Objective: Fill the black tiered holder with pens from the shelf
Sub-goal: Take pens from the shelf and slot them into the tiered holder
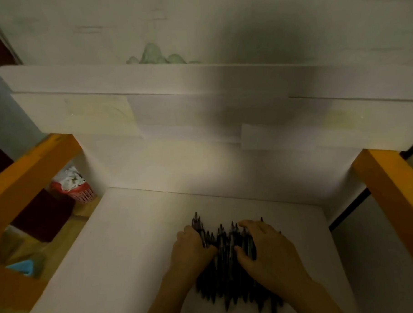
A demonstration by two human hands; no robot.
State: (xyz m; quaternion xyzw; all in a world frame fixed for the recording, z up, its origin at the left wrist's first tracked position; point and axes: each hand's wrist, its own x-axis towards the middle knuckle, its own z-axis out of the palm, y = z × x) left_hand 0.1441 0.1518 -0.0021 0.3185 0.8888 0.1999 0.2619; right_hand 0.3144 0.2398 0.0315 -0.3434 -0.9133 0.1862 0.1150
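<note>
Dim light, blurred view. A heap of dark pens (pixel 229 257) lies on the white shelf (pixel 124 242), tips mostly pointing away from me. My left hand (pixel 190 249) presses against the heap's left edge, fingers curled onto the pens. My right hand (pixel 264 248) lies palm-down over the right side, fingers spread, thumb tucked into the pile — both gathering, neither closed around a pen. Orange frame posts (pixel 396 183) flank the shelf. Lower left, on the floor — a red basket (pixel 80 192).
</note>
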